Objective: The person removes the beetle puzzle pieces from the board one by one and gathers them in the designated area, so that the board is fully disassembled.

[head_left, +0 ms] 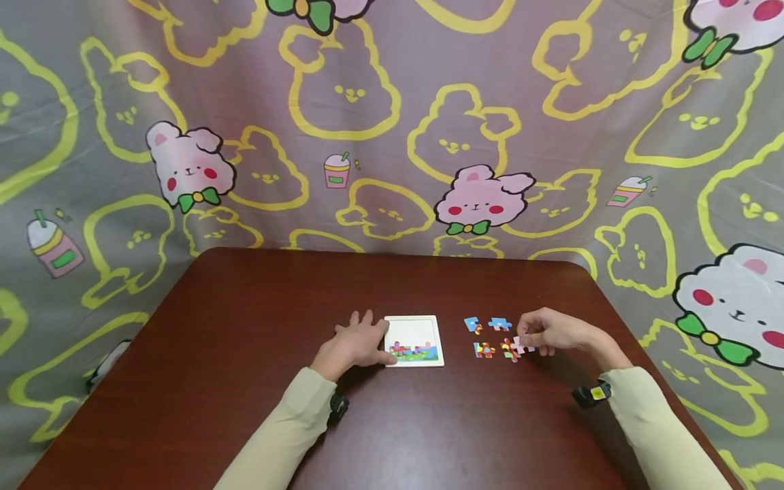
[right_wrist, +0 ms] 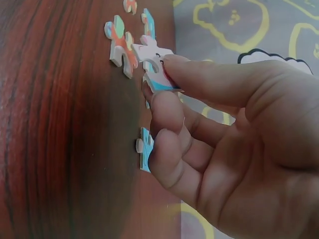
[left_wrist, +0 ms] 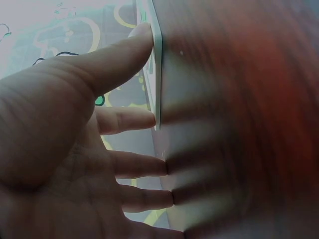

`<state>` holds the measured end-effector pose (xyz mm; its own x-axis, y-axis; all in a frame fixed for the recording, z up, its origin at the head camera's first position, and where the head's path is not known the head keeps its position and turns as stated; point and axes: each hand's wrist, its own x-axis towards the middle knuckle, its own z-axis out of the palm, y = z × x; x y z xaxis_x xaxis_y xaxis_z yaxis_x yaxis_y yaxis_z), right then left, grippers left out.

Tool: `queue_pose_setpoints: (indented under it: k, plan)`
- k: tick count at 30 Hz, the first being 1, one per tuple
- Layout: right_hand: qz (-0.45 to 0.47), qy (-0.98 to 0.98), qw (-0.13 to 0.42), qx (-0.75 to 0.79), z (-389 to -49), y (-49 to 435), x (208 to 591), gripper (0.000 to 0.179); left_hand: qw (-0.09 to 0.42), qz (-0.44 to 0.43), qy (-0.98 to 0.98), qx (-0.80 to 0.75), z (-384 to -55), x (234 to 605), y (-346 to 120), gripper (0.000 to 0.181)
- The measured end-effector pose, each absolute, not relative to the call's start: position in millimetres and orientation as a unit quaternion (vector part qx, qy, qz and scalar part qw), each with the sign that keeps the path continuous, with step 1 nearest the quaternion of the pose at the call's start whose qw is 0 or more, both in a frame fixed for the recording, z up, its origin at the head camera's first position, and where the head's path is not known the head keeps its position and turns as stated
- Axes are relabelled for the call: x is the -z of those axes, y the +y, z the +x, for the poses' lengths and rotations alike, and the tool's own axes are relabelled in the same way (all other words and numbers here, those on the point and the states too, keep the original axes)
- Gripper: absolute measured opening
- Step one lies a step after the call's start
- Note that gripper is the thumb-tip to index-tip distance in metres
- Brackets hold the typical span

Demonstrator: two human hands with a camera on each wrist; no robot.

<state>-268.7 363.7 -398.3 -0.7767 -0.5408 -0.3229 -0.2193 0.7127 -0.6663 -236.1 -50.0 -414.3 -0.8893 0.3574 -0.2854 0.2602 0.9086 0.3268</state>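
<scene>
A white square puzzle tray point(head_left: 414, 333) lies on the table, its lower strip filled with joined, colourful pieces. My left hand point(head_left: 352, 346) rests at the tray's left side, fingers spread. In the left wrist view its thumb point(left_wrist: 124, 50) lies over the tray's edge, and the other fingertips reach down to the table. To the right of the tray, my right hand point(head_left: 554, 331) pinches a pinkish-white puzzle piece point(right_wrist: 158, 64) with a small face and a blue edge between thumb and fingers. That piece is lifted close beside a loose red-and-yellow puzzle piece point(head_left: 509, 350).
Other loose pieces lie between tray and right hand: a blue puzzle piece point(head_left: 499, 324), a blue-and-orange puzzle piece point(head_left: 473, 324) and an orange-patterned puzzle piece point(head_left: 484, 350). The brown table point(head_left: 245, 381) ends against a patterned curtain point(head_left: 392, 136) at the back and sides.
</scene>
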Motion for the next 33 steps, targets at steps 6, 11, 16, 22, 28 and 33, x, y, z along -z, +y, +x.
queue_pose_setpoints:
  k: [6, 11, 16, 22, 28, 33]
  plan:
    - [-0.210, 0.895, 0.259, 0.298, -267.1, 369.6, 400.3, 0.011, 0.175, 0.158, 0.962, -0.139, -234.9, 412.6, -48.1, 0.078]
    - [-0.195, 0.900, 0.256, 0.294, -266.0, 376.3, 401.3, 0.012, 0.173, 0.159, 0.963, -0.134, -234.1, 412.0, -48.9, 0.078]
    - [-0.189, 0.905, 0.254, 0.286, -263.8, 383.8, 404.4, 0.010, 0.173, 0.159, 0.963, -0.135, -232.8, 411.3, -50.1, 0.078]
    - [-0.170, 0.911, 0.254, 0.278, -260.6, 386.6, 407.0, 0.010, 0.174, 0.162, 0.961, -0.141, -229.9, 412.8, -50.7, 0.078]
    - [-0.156, 0.911, 0.253, 0.285, -257.6, 384.4, 408.6, 0.015, 0.173, 0.161, 0.961, -0.141, -227.6, 414.7, -51.0, 0.079]
    - [-0.132, 0.918, 0.249, 0.279, -255.4, 380.8, 410.7, 0.018, 0.174, 0.161, 0.961, -0.140, -225.7, 415.8, -50.9, 0.079]
